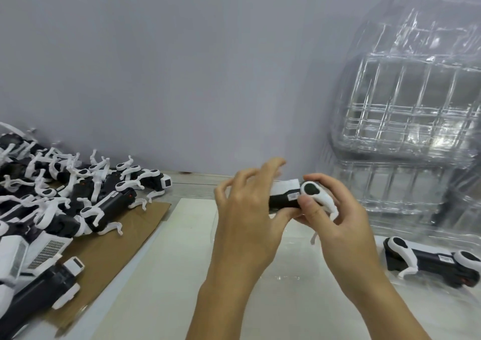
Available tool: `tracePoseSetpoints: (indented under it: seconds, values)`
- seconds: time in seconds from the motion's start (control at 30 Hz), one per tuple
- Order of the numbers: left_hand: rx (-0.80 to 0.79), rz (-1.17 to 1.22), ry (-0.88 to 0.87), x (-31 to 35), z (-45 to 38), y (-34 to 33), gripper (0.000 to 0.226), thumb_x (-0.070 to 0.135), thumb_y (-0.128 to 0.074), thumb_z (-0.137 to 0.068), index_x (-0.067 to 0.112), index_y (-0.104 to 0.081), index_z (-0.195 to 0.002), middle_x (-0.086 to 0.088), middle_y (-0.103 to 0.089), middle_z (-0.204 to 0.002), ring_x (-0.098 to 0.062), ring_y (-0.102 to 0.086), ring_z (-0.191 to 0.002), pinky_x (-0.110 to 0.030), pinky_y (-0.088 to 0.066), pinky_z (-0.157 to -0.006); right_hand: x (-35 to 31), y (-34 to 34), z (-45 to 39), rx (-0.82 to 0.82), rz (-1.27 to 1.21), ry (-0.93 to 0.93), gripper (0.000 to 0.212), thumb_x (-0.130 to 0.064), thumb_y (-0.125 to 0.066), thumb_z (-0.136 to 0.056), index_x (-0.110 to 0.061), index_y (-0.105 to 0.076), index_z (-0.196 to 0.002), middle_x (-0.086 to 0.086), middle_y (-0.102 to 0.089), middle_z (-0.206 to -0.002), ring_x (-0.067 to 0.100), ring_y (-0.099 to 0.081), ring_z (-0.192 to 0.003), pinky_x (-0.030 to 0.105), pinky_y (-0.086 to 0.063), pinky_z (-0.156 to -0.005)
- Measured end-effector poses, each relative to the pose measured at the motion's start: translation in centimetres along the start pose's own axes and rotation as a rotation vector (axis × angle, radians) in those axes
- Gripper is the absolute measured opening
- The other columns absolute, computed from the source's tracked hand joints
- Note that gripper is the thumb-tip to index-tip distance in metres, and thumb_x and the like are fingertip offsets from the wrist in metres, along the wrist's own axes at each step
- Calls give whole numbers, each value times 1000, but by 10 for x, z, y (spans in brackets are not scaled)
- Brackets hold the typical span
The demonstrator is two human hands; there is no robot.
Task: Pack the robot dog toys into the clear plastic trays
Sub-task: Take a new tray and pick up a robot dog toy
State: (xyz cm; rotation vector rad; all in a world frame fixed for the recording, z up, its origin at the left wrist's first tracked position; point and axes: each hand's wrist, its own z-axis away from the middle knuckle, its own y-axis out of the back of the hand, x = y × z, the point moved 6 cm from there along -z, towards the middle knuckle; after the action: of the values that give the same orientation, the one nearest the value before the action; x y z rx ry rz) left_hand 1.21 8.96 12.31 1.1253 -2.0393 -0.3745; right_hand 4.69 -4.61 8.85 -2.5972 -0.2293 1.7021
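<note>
Both forearms reach in from the bottom edge; the left hand [244, 209] and right hand [335, 217] curl round one robot dog toy [286, 196], held above the clear tray [286, 261] on the table. It looks light, rigid plastic (thin white legs seem snappable), so grip the black body

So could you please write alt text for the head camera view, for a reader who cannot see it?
Two bare hands hold one black-and-white robot dog toy over a pale table: the left hand supports its body, the right hand grips a leg end. A pile of toys lies on cardboard left; stacked clear plastic trays stand right, another toy before them.
</note>
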Motion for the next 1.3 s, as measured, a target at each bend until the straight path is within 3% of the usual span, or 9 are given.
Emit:
tracePoseSetpoints:
  seconds: [0.1, 0.23, 0.47, 0.7, 0.9, 1.03, 1.17, 1.23, 1.3]
  values:
    - [62, 204, 167, -16, 0, 10, 60, 58, -76, -70, 51, -47, -123, 33, -52, -124, 14, -39, -122, -20, -29, -106, 14, 7, -2, 91, -179, -137, 34, -33, -64, -82, -16, -64, -112, 8, -71, -109, 25, -71, -98, 38, -58, -87]
    - [-39, 736, 356, -33, 3, 4, 54, 65, -62, -75, 49, -55, -126, 24, -58, -131, 2, -55, -122, -32, -46, -103, 22, 9, -4, 123, -359, -251, 46, -35, -61, -82, -7, -61, -118, 15, -68, -117, 28, -69, -106, 45, -55, -92]
    - [-15, 1062, 451, -43, 4, -3, 38, 25, -61, -87, 36, -65, -122, 4, -69, -122, -21, -64, -116, -48, -55, -93, 25, 1, -1, -4, -298, -339, 49, -42, -60, -80, -12, -62, -119, 9, -72, -113, 29, -71, -100, 40, -54, -82]
    - [91, 1002, 439, -47, 2, 7, 38, 3, -56, -97, 29, -67, -122, 0, -70, -119, -19, -65, -116, -43, -61, -77, 8, 6, -3, -118, -21, -217, 21, -33, -67, -84, -12, -67, -91, 11, -71, -94, 38, -65, -96, 50, -51, -92]
    - [74, 926, 350, -36, -3, 12, 36, 6, -52, -100, 31, -64, -122, 3, -70, -115, -15, -69, -105, -38, -61, -75, -5, 8, -1, -214, 312, -127, 28, -32, -74, -82, -38, -62, -106, -17, -71, -90, 6, -66, -81, 12, -44, -60]
    - [-52, 885, 318, -31, -3, 9, 33, 18, -58, -99, 38, -61, -125, 5, -69, -119, -17, -67, -110, -45, -58, -88, -7, 9, -4, -223, 336, -109, 36, -20, -73, -84, -52, -66, -99, -18, -72, -88, 6, -68, -83, 11, -40, -56]
    - [-46, 761, 377, -50, 1, 11, 37, 51, -55, -91, 44, -55, -128, 15, -68, -121, -2, -61, -117, -34, -48, -98, -2, 20, -7, -94, 293, -111, 30, -16, -71, -86, -44, -69, -97, -14, -73, -88, 14, -70, -86, 28, -43, -65]
    - [65, 619, 468, -74, 6, 14, 27, 40, -58, -96, 41, -56, -123, 17, -67, -117, 4, -58, -116, -28, -46, -99, 3, 27, -8, -5, 232, -137, 24, -16, -70, -88, -36, -69, -100, -8, -74, -89, 18, -72, -84, 34, -51, -72]
    - [97, 540, 601, -98, 18, 9, 27, 24, -59, -97, 38, -55, -120, 17, -63, -120, -2, -54, -122, -26, -43, -96, 10, 32, -9, 64, 149, -170, 20, -15, -68, -91, -30, -69, -104, -3, -74, -93, 16, -74, -77, 24, -54, -69]
